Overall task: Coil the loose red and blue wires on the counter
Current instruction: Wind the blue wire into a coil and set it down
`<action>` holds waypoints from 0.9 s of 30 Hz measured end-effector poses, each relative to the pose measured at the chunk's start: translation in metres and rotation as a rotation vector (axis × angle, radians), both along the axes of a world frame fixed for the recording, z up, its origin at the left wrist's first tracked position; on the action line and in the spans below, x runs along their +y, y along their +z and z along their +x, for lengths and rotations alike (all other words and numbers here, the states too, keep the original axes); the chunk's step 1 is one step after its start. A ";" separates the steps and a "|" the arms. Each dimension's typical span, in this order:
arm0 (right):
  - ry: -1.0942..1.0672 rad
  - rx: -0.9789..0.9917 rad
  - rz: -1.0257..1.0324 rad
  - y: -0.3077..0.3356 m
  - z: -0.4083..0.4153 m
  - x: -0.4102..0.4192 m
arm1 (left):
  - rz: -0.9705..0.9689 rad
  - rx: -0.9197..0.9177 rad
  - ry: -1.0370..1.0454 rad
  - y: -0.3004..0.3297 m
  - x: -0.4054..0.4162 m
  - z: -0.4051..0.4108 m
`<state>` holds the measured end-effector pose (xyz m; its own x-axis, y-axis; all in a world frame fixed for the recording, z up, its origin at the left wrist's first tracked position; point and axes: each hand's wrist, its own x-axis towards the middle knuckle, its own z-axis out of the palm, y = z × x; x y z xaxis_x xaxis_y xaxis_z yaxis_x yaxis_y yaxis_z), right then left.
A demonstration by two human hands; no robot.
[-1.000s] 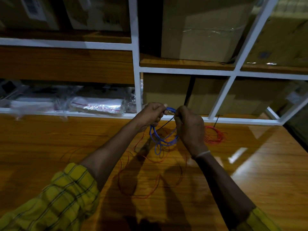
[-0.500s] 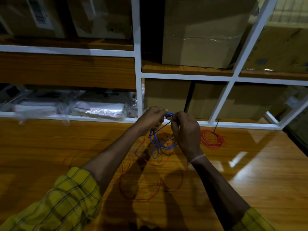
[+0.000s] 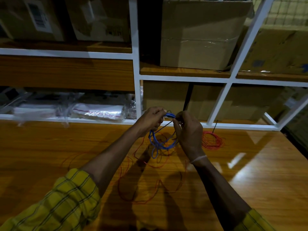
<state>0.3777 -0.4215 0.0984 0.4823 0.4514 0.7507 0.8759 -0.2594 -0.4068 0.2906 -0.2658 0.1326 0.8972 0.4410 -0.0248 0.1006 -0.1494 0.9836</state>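
Observation:
A blue wire coil (image 3: 159, 142) hangs in loops above the wooden counter (image 3: 250, 180). My left hand (image 3: 150, 120) grips its top from the left. My right hand (image 3: 188, 132) pinches the same bundle from the right, along with a thin dark strand that crosses between the hands. Loose red wire (image 3: 131, 185) sprawls in wide loops on the counter beneath and in front of my forearms. A small wound red coil (image 3: 212, 141) lies flat just right of my right hand.
White-framed shelving (image 3: 137, 77) rises at the counter's back edge. Cardboard boxes (image 3: 200, 34) fill the upper and right bays; clear plastic bags (image 3: 98, 110) lie in the low left bay. A dark stick (image 3: 215, 125) leans by the red coil.
Both hands have drifted slightly up and left in view with the blue coil. The camera tilted, showing more of the shelves. The grip looks the same.

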 end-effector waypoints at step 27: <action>0.069 -0.088 -0.002 -0.004 0.007 0.000 | -0.084 0.029 0.039 0.001 -0.004 0.013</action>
<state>0.3848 -0.4213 0.0946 0.3821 0.4828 0.7880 0.9241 -0.1978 -0.3269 0.3036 -0.2699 0.1338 0.8778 0.4707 -0.0888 0.1332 -0.0618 0.9892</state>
